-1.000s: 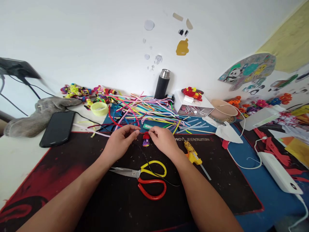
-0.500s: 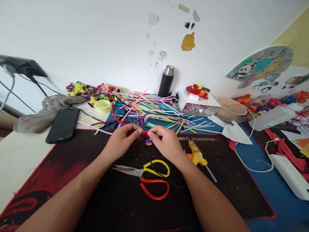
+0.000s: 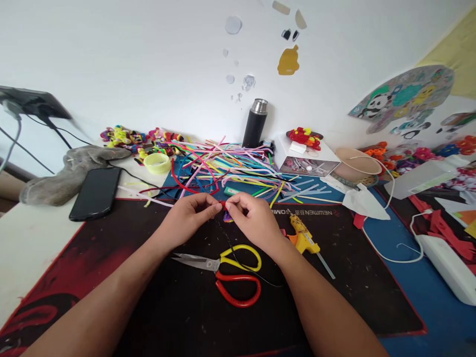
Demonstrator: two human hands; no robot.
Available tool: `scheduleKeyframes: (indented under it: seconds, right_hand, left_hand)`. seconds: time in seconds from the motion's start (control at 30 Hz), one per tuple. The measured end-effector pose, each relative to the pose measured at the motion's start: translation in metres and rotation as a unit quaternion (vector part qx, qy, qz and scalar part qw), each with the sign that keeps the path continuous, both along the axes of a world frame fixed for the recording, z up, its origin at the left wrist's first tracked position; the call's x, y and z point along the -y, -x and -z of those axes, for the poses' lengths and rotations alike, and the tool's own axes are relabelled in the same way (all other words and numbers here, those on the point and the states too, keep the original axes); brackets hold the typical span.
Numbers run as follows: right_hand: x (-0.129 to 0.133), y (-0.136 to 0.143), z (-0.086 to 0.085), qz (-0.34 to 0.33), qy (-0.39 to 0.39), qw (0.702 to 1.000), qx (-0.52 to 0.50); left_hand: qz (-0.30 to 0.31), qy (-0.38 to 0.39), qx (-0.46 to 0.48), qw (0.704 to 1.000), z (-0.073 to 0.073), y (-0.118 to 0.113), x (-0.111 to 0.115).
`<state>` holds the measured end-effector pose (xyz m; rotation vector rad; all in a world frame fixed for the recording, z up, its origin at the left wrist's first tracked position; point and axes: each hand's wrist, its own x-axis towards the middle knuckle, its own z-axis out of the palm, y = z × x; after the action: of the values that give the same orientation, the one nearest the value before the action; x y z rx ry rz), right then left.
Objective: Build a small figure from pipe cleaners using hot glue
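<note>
Over the black mat, my left hand (image 3: 191, 215) and my right hand (image 3: 255, 218) are almost touching, each with thumb and forefinger pinched. Between the fingertips shows a short bit of red pipe cleaner (image 3: 223, 204), mostly covered by the fingers. Just below it is a small purple and multicoloured piece (image 3: 227, 216); whether it is joined to the red bit I cannot tell. Scissors (image 3: 217, 267) with one yellow and one red handle lie partly spread below my hands, a thin black cord crossing them. A yellow glue gun (image 3: 303, 235) lies right of my right hand.
Many coloured pipe cleaners (image 3: 230, 166) are heaped behind my hands. Beyond them stand a black thermos (image 3: 255, 124) and a white box (image 3: 307, 161). A phone (image 3: 95, 193) and a yellow tape roll (image 3: 157, 163) lie left. A white power strip (image 3: 448, 267) is at the right.
My fingertips have drawn slightly closer together around the red bit. The view has shifted a little; the scissors and glue gun lie as before.
</note>
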<state>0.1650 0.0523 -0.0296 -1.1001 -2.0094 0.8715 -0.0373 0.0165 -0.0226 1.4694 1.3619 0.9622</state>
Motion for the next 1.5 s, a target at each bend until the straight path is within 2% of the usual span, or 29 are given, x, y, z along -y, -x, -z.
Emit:
scheduleKeyframes:
  seconds: [0.23, 0.63, 1.03, 1.27, 1.5]
  right_hand:
    - [0.005, 0.001, -0.002, -0.001, -0.068, 0.996, 0.051]
    - [0.007, 0.003, 0.003, 0.03, -0.148, 0.985, 0.083]
    - [0.008, 0.007, 0.006, 0.049, -0.192, 0.976, 0.087]
    - [0.009, 0.007, 0.003, 0.04, -0.165, 0.983, 0.073]
    - [0.008, 0.005, 0.001, 0.01, -0.051, 0.998, 0.023]
  left_hand:
    - [-0.029, 0.042, 0.096, 0.994, 0.001, -0.002, -0.001]
    - [-0.005, 0.06, 0.141, 0.988, 0.009, -0.006, 0.0]
    - [0.005, 0.071, 0.162, 0.984, 0.007, -0.012, 0.0]
    - [0.005, 0.072, 0.154, 0.986, 0.007, -0.011, 0.002]
    - [-0.006, 0.044, 0.074, 0.996, 0.004, -0.004, 0.003]
